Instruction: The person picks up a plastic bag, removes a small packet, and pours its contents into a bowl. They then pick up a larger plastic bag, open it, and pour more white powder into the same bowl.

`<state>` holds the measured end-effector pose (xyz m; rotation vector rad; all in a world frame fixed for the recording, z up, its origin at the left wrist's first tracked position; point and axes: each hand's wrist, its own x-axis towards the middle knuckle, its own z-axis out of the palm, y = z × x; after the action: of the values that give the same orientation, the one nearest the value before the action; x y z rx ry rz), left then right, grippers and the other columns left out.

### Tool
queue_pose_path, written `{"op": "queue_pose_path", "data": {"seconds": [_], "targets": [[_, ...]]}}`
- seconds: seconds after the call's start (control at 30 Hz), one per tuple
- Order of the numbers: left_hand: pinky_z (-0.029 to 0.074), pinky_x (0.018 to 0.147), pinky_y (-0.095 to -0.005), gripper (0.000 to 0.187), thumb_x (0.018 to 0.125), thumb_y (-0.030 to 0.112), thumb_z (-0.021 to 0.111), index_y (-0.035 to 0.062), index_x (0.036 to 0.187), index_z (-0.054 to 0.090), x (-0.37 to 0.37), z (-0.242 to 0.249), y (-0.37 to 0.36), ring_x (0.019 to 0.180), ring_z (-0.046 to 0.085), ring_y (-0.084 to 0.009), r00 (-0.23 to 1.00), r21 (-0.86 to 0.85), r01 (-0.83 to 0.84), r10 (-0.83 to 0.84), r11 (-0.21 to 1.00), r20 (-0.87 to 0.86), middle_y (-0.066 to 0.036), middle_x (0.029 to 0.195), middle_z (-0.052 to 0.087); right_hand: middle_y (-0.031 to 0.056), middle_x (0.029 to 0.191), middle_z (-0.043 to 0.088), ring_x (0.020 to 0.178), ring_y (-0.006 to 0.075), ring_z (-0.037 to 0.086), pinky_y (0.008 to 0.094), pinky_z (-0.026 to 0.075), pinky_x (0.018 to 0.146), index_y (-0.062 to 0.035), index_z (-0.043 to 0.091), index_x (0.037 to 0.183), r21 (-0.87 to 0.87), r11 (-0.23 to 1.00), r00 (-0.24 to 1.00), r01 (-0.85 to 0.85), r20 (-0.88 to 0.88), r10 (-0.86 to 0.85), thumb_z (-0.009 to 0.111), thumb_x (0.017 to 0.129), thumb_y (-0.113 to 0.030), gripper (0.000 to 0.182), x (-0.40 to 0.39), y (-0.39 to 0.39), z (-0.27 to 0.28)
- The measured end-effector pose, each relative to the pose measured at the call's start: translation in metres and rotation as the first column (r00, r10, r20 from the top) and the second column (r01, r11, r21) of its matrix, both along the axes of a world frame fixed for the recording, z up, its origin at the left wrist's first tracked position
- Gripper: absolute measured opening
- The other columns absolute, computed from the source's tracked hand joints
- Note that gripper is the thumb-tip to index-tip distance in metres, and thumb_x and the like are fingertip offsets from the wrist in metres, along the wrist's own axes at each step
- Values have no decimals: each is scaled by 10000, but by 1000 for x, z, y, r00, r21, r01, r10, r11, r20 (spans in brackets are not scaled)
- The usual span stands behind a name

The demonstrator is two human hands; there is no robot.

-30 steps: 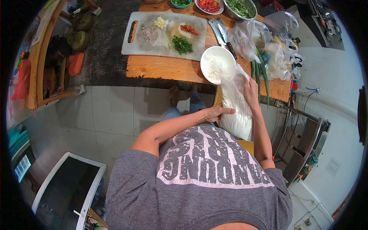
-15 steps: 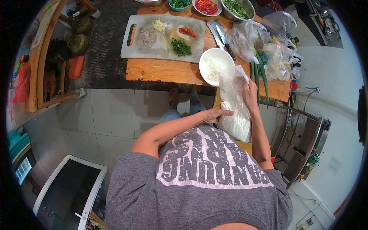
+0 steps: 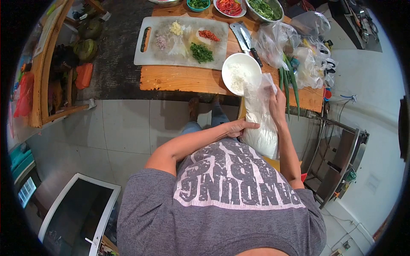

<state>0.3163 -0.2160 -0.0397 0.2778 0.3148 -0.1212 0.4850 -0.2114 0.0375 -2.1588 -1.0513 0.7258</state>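
Observation:
A clear plastic bag of white powder [image 3: 261, 134] is held between both hands, its open top over the near rim of a white bowl [image 3: 229, 77]. White powder lies in the bowl. My left hand [image 3: 242, 127] grips the bag's left side, thumb across the front. At the bag's upper right, my right hand [image 3: 277, 103] has its fingers closed on the plastic near the mouth. Left of the bowl, a white cutting board [image 3: 147, 53] carries chopped green herbs [image 3: 201, 52], minced red pepper [image 3: 209, 35], minced yellowish bits [image 3: 176, 28] and chopped purplish bits [image 3: 162, 42].
A cleaver [image 3: 240, 37] and a knife [image 3: 255, 55] lie behind the bowl. Spring onions [image 3: 292, 83] and plastic bags [image 3: 307, 66] are at the right. Bowls of greens [image 3: 262, 9] and a plate of red slices [image 3: 230, 7] stand at the back of the wooden table [image 3: 181, 79].
Both hands and the bag have barely shifted, with the bag's top moving very slightly. Both hands keep their hold.

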Motion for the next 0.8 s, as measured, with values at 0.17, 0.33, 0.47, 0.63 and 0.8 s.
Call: {"op": "queue_pose_path", "data": {"seconds": [0.17,0.33,0.47,0.63,0.8], "targets": [[436,986,-386,806,775,319,768,113,1401,303,0,-3,-3,1214,475,-191,1000,-13,-10,10,1000,-2,-72,1315,482,158,907,653,824,239,612,337,456,776,45,584,1061,-32,999,999,36,-25,-37,425,967,-187,297,0,0,-1],[351,1066,-418,818,794,295,752,114,1424,264,0,-4,0,1278,408,-227,1000,-61,19,-20,998,-12,-87,1379,420,129,914,656,814,215,602,326,454,763,47,578,1096,69,997,999,45,-33,-42,419,991,-299,395,7,0,-26],[360,1061,-416,797,799,288,747,118,1418,275,0,-6,4,1267,423,-222,999,-46,21,-22,999,-24,-82,1374,426,143,887,663,776,225,617,335,472,742,45,609,1072,-53,997,979,57,-194,-66,537,936,-324,400,5,11,-11],[382,1046,-415,761,810,261,737,122,1410,290,1,-9,6,1259,431,-217,1000,-27,11,-11,1000,2,-74,1349,446,114,854,670,756,170,620,322,491,710,46,648,1008,-69,989,991,-128,18,130,721,791,-253,377,10,10,-23],[435,1001,-407,752,809,265,736,102,1401,302,1,-12,6,1207,492,-215,1000,-6,13,-13,1000,-6,-86,1317,485,93,877,667,749,156,626,298,498,703,74,635,999,-165,985,929,-53,-370,-12,676,768,-168,337,17,11,-28]]}}
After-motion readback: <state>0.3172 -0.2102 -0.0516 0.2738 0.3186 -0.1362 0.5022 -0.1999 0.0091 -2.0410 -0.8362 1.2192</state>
